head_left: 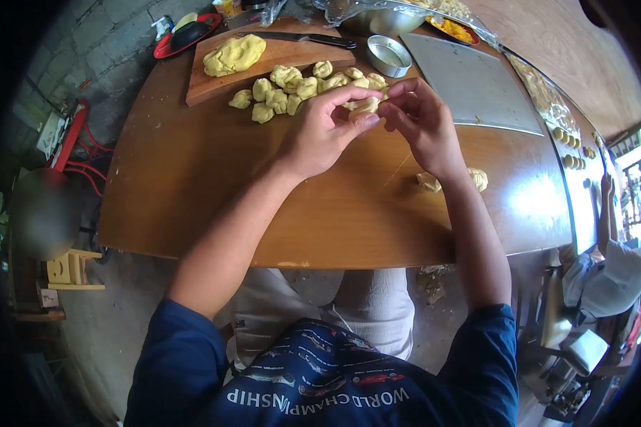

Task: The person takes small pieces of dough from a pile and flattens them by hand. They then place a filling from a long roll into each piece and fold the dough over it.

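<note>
Between my two hands, above the wooden table, is a small piece of pale yellow dough (364, 107). My left hand (329, 128) grips it with thumb and fingers from the left. My right hand (417, 117) has its fingertips pinched together at the dough's right side. Just behind and left of my hands lies a cluster of small dough pieces (286, 91), partly hidden by my left hand. Under my right forearm sit more dough pieces (477, 178), partly covered by the arm.
A cutting board (199, 85) bears a large dough lump (235, 55) and a knife (299, 38). Behind my hands stand a round metal tin (389, 55) and a flat metal tray (470, 82). A metal bowl (381, 21) is at the back. Another person (612, 277) is at far right.
</note>
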